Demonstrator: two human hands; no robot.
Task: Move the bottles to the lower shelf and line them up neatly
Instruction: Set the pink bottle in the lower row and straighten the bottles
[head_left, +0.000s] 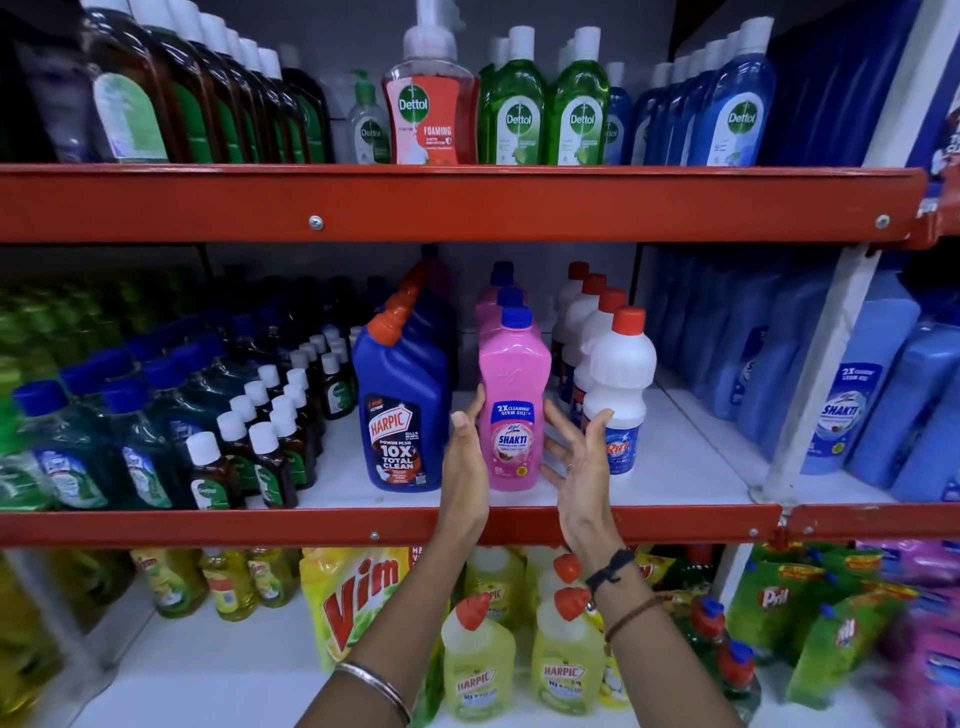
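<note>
The two forearms rise from the bottom edge, crossing the yellow Harpic bottles on the lower shelf, up to the middle shelf. There the pink bottle stands upright at the front of its row, just right of the blue Harpic bottle and left of the white bottle.

To lift it well, both palms should probably close on the pink bottle's sides below its shoulder, then draw it straight out so neither neighbour tips.

The left hand lies flat against the pink bottle's left side, fingers straight. The right hand is just right of it, fingers spread and loose, gripping nothing.
</note>
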